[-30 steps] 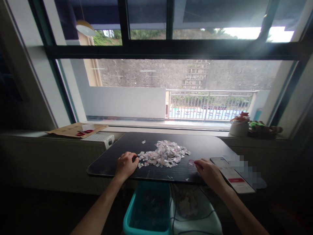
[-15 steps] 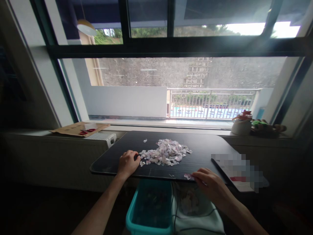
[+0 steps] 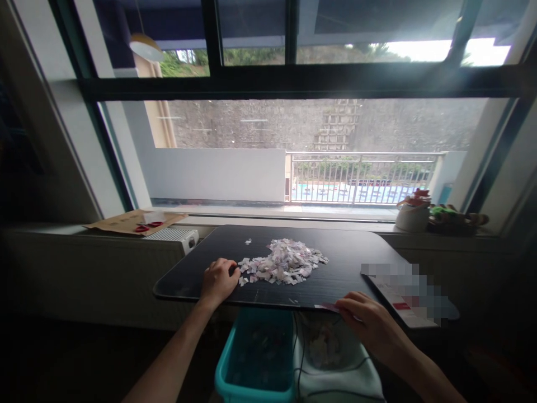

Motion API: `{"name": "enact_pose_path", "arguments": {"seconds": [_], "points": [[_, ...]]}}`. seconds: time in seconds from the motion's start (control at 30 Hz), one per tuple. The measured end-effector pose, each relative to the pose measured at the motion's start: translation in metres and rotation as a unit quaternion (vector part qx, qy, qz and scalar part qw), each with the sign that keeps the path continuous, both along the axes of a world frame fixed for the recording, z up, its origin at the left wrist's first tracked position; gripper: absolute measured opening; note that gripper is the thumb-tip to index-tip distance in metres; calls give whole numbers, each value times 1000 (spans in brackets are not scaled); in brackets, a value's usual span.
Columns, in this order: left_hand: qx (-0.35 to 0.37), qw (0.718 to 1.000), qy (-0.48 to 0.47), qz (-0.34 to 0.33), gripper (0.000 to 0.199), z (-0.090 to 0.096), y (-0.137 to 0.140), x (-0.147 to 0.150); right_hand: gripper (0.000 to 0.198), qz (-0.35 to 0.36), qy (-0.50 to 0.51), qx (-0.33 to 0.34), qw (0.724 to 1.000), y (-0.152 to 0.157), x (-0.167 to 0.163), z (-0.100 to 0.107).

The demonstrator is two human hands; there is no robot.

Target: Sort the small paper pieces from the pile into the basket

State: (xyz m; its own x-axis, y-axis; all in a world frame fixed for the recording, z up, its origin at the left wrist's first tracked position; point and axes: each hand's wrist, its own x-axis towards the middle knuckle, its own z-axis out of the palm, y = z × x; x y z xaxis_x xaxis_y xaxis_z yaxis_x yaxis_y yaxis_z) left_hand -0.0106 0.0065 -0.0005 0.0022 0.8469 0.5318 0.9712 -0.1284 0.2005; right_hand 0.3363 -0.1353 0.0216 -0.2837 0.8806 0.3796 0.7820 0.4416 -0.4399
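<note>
**Slid a pinkish scrap (image 3: 329, 307) to the near edge of the table (image 3: 350, 243)**

Has brought the scrap from farther in on the table, right of the paper pile (image 3: 289, 260), down to the near edge, with the pale tub (image 3: 356, 382) and teal tub (image 3: 222, 380) in view below. Now pinching it between thumb and fingers of the right hand (image 3: 363, 314), grip pressed together, with the free end pointing left; perhaps more than one piece, too small and dim there to tell. Has kept the left hand (image 3: 220, 281) curled just beside the pile's left end; cannot tell whether holding anything. Seems to mean taking paper in small pickings, with plenty left in the pile.
</note>
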Motion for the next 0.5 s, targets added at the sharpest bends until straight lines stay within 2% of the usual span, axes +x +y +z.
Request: {"name": "enact_pose_path", "arguments": {"seconds": [0.23,0.5], "points": [[-1,1000,1,0,25,0,0,0,24,11,21,-48,999,9,-1,4],[6,1000,6,2,24,-1,1,-1,23,-5,25,-55,998,15,-3,10]]}}
